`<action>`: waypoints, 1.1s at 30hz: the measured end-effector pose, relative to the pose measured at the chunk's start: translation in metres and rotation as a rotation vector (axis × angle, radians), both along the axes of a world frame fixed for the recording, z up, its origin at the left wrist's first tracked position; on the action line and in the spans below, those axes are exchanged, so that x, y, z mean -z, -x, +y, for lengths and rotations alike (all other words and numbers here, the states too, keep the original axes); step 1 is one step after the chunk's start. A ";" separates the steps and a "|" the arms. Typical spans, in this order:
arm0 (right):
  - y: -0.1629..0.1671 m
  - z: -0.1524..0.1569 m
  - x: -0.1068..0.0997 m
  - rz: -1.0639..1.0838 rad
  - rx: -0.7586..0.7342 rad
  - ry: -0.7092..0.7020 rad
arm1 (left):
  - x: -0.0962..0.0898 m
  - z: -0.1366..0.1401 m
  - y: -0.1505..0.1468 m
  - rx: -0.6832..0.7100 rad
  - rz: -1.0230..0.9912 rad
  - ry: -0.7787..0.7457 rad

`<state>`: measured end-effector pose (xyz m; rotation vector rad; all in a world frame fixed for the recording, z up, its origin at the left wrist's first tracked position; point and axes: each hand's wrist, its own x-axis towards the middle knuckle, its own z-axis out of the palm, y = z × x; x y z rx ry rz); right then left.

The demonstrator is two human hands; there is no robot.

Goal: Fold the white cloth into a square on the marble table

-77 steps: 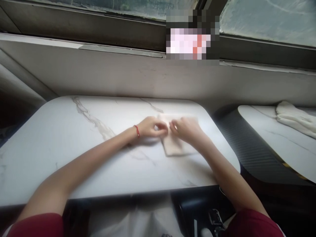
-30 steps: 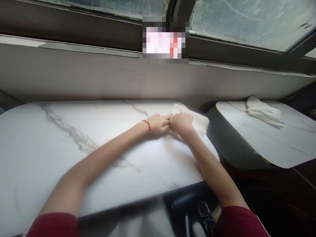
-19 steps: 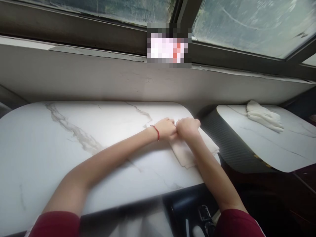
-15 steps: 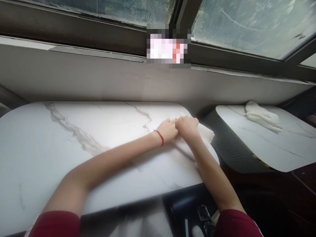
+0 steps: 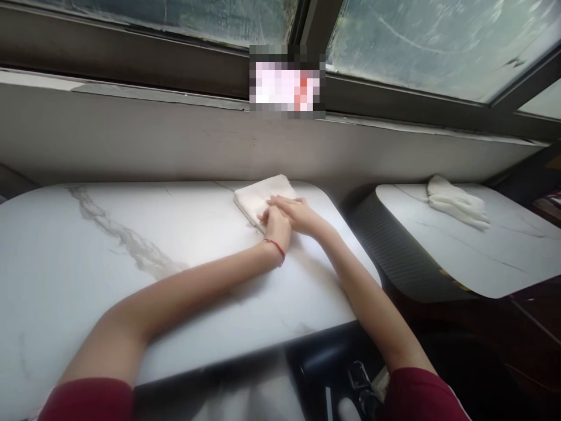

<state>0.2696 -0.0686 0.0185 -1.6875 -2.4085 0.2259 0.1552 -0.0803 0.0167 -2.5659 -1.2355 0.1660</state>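
A folded white cloth (image 5: 265, 196) lies on the near marble-patterned tabletop (image 5: 210, 316), by its far edge. My left hand (image 5: 277, 225), with a red cord bracelet on the wrist, is on the cloth's near right part. Its fingers curl down at the cloth and are partly hidden. My right hand (image 5: 300, 215) lies across the left one from the right, its fingers stretched out towards the cloth.
A second marble-patterned table (image 5: 464, 257) stands at the right, with a crumpled white cloth (image 5: 456, 202) on it. Behind the tables are a wall and a window frame (image 5: 407, 102). Dark items, including a buckle (image 5: 359, 374), are below the front edge.
Both hands have moved left and away from me with the cloth, from the table's right end towards its far edge. The right hand has gone from a fist to outstretched fingers.
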 end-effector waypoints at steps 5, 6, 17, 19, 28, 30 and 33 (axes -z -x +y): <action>0.026 -0.017 -0.012 -0.302 0.152 -0.036 | -0.030 0.020 0.024 -0.022 -0.028 0.178; 0.033 -0.022 -0.016 -0.363 0.173 -0.037 | -0.037 0.024 0.031 -0.020 -0.023 0.224; 0.068 -0.063 -0.041 -0.443 0.063 0.156 | -0.082 0.044 0.069 0.188 -0.015 0.835; 0.069 -0.064 -0.040 -0.441 0.057 0.198 | -0.084 0.041 0.068 0.179 -0.001 0.848; 0.063 -0.063 -0.043 -0.450 0.221 0.105 | -0.083 0.033 0.062 0.006 -0.036 0.668; 0.059 -0.059 -0.038 -0.439 0.192 0.026 | -0.077 0.039 0.062 -0.087 -0.032 0.556; 0.049 -0.046 -0.025 -0.424 0.071 -0.122 | -0.068 0.050 0.062 -0.193 -0.043 0.417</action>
